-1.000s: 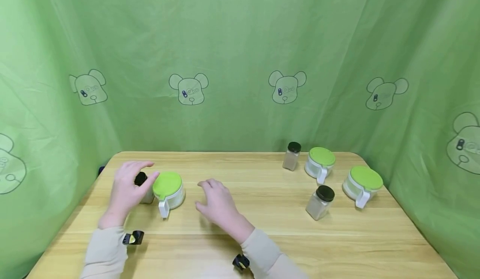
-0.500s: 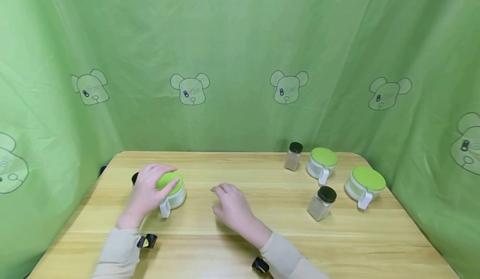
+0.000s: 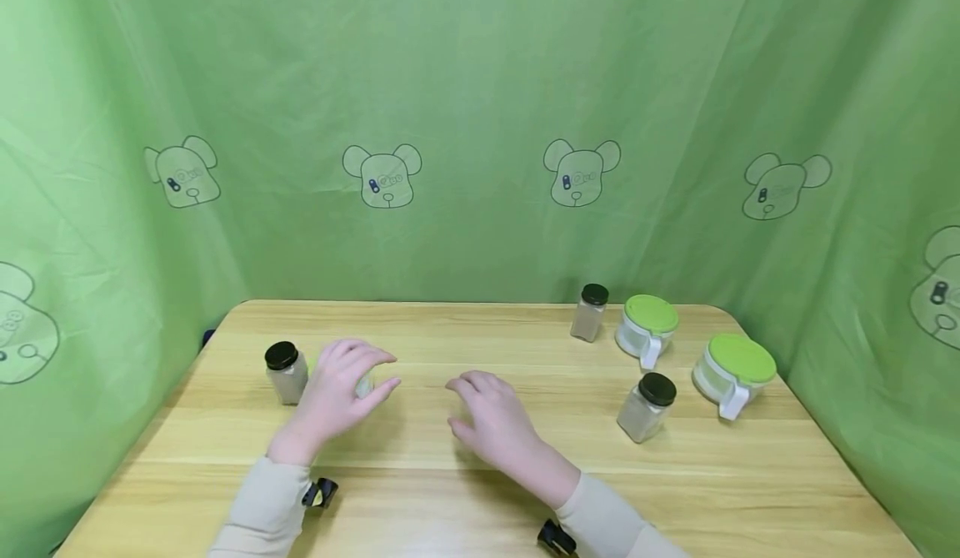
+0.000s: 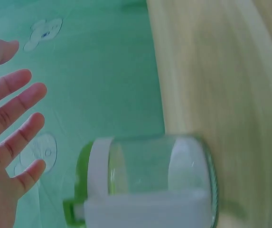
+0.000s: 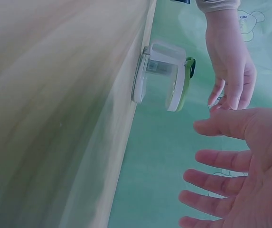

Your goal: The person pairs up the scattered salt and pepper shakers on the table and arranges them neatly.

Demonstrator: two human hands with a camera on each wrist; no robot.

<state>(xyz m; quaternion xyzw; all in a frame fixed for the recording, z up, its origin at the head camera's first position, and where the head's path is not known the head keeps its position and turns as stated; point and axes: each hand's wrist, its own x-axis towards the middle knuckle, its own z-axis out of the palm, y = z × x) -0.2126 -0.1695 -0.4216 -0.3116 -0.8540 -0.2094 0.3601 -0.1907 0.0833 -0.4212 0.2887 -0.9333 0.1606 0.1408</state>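
Observation:
My left hand (image 3: 335,395) hovers over the left part of the table with fingers spread and nothing in its grasp. It covers most of a clear jar with a green lid and white handle (image 4: 145,180), which stands upright close beside it in the left wrist view. Just left of that hand is a square clear jar with a black lid (image 3: 287,372). Near the table's middle, my right hand (image 3: 495,424) is held above the wood, fingers loosely extended and holding nothing. Between the hands lies a gap of bare wood.
On the right of the wooden table (image 3: 420,508) stand two green-lidded handled jars, one farther back (image 3: 649,324) and one nearer the edge (image 3: 733,370). Two black-lidded jars accompany them, a back one (image 3: 589,312) and a front one (image 3: 647,408). A green curtain (image 3: 480,241) surrounds the table.
Both hands have moved right across the table. My left hand has passed from the black-lidded jar to in front of the green-lidded one, now largely hidden. The jars have stayed put.

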